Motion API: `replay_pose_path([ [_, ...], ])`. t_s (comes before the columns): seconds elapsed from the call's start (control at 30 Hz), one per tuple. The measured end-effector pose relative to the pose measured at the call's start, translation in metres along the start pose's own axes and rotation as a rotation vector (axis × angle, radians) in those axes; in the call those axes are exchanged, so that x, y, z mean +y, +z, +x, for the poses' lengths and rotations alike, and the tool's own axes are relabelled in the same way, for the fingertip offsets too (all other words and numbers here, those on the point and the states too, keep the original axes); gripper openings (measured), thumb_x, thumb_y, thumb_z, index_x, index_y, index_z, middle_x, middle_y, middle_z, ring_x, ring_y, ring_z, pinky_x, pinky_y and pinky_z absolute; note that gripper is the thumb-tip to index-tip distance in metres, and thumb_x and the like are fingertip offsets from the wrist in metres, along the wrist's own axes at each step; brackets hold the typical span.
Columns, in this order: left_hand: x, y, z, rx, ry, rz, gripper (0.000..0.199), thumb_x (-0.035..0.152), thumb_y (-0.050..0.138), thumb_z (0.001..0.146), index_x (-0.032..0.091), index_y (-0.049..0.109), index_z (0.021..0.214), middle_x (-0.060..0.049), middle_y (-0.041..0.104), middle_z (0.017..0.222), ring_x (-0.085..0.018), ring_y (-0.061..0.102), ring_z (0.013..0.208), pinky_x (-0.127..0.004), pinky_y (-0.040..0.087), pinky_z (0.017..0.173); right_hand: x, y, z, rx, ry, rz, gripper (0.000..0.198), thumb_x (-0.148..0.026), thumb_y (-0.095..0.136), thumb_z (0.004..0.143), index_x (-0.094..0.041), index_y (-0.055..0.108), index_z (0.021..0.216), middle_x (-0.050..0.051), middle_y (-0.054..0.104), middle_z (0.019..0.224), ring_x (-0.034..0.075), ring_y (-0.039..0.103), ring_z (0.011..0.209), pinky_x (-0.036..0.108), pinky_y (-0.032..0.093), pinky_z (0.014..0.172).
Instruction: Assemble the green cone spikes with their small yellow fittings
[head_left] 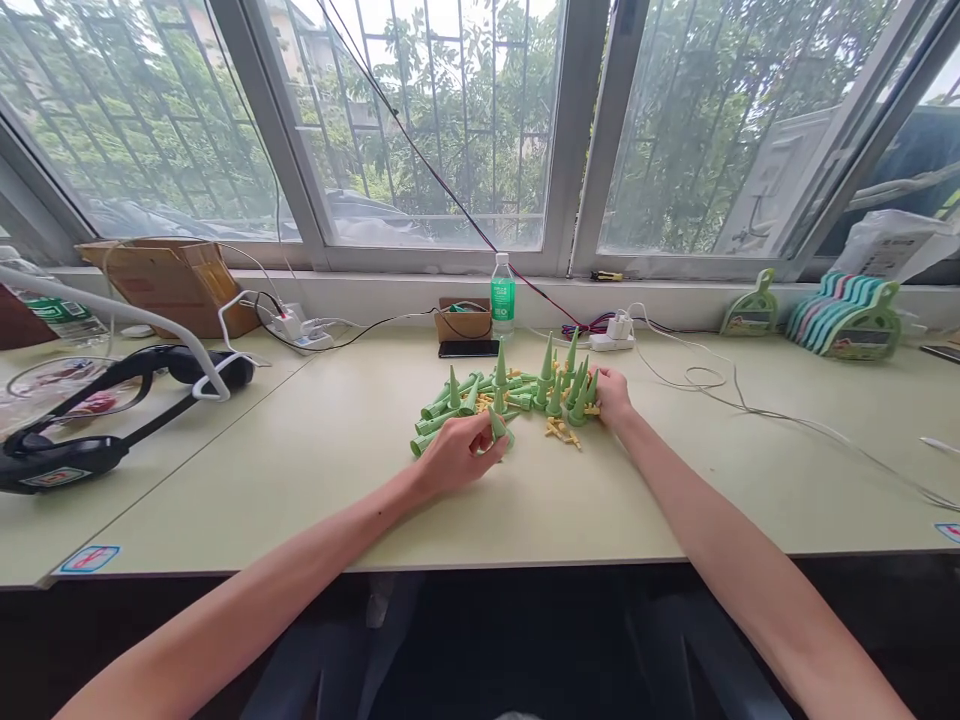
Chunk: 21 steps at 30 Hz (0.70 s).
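My left hand (459, 452) is closed, pinching a small green plastic cone (496, 424) with a flared base between thumb and fingertips. At the right edge of the pile, my right hand (613, 398) has its fingers curled against a cluster of upright green cones (577, 396). The cones partly cover those fingertips, so what they grip is unclear. Between both hands lie several green tubes (431, 424), some on their sides, mixed with small yellow plastic pieces (517, 384). A few loose yellow pieces (562, 432) lie in front of the cones.
Behind the pile stand a green-labelled bottle (502, 298), a small cardboard box (463, 322) and a black phone (469, 349). White cables (739, 400) cross the right side. A black headset (112, 420) lies left; stacked green-handled items (847, 318) stand far right.
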<state>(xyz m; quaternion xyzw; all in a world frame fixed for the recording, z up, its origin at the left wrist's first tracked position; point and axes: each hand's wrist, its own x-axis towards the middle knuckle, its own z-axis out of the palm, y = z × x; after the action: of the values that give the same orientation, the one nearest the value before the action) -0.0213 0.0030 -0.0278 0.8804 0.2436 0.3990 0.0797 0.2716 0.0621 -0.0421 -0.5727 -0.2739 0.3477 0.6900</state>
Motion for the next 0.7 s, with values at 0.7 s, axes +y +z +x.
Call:
replay_pose_path([
  [0.7,0.004,-0.001,0.006,-0.018,-0.195,-0.123,0.018,0.027,0.059,0.089,0.016,0.056,0.075,0.005,0.051,0.058,-0.006,0.04,0.047,-0.02,0.035,0.047,-0.029,0.027,-0.104,-0.047,-1.012,-0.289,0.022,-0.04,0.049,0.099,-0.02,0.057,0.091,0.002,0.064,0.077,0.014,0.061,0.066,0.025,0.049,0.059],
])
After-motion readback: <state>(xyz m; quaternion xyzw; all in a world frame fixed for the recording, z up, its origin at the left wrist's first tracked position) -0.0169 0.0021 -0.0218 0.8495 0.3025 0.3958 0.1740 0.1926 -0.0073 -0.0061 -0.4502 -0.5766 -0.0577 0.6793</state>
